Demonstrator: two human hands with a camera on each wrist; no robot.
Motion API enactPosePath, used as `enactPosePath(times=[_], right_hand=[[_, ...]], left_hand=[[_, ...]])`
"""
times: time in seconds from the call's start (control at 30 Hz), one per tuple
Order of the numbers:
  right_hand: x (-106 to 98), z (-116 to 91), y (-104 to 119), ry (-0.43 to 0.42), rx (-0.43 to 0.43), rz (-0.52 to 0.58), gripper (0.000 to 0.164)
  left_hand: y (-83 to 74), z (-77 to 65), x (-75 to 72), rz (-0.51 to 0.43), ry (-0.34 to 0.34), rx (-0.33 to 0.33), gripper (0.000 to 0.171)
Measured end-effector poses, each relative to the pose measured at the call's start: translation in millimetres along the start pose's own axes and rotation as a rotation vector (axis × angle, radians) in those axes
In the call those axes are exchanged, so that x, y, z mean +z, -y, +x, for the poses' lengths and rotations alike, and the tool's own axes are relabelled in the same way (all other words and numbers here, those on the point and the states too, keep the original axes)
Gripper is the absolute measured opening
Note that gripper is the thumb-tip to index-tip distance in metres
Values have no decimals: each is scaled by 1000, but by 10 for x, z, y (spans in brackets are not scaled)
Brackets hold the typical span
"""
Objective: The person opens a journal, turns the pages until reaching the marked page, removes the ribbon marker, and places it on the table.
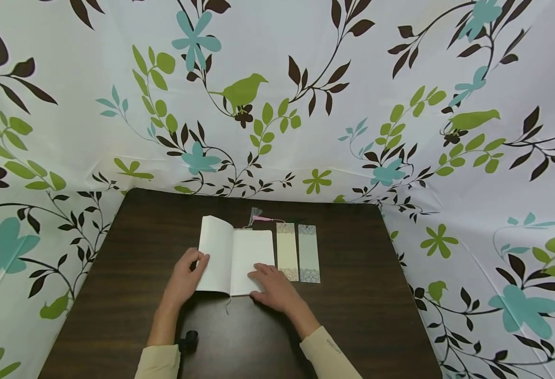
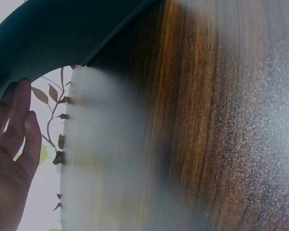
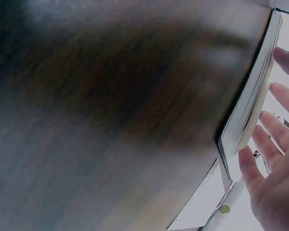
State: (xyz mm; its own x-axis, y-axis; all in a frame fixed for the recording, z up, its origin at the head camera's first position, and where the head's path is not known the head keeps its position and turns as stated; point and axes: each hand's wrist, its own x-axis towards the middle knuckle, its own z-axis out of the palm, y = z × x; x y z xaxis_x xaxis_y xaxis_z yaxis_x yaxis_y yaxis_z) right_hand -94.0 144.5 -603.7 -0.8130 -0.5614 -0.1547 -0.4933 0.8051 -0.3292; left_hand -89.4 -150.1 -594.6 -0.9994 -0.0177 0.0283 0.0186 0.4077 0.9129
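On the dark table (image 1: 116, 295), one open notebook (image 1: 249, 252) is lying beside two bookmarks (image 1: 298, 252); left hand (image 1: 185, 279) is gripping its raised left pages, right hand (image 1: 275, 287) is pressing flat, fingers straight.

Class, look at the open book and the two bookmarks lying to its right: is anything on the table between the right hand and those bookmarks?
Nothing visible. The right hand rests flat on the book; the cream bookmark lies just right of its fingertips, the grey bookmark beyond.
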Motion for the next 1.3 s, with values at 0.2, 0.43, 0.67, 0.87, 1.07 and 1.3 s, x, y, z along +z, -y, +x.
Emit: enactPosePath(times=[0.2, 0.43, 0.67, 0.87, 1.07, 1.3], right_hand=[[-24, 25, -33, 12, -3, 44, 44], [-38, -9, -61, -33, -34, 26, 24], [-32, -36, -91, -91, -63, -84, 20], [34, -37, -113, -192, 38, -28, 54], [96, 20, -76, -336, 98, 178, 86], [110, 70, 71, -446, 159, 507, 96]], left_hand=[[-12, -8, -15, 0, -4, -6, 33], [-19, -24, -32, 3, 7, -13, 28], [-36, -37, -39, 24, 10, -41, 29], [-28, -47, -39, 39, 15, -48, 27], [-32, -47, -57, 60, 32, -83, 26], [-41, -27, -73, 49, 71, -124, 29]])
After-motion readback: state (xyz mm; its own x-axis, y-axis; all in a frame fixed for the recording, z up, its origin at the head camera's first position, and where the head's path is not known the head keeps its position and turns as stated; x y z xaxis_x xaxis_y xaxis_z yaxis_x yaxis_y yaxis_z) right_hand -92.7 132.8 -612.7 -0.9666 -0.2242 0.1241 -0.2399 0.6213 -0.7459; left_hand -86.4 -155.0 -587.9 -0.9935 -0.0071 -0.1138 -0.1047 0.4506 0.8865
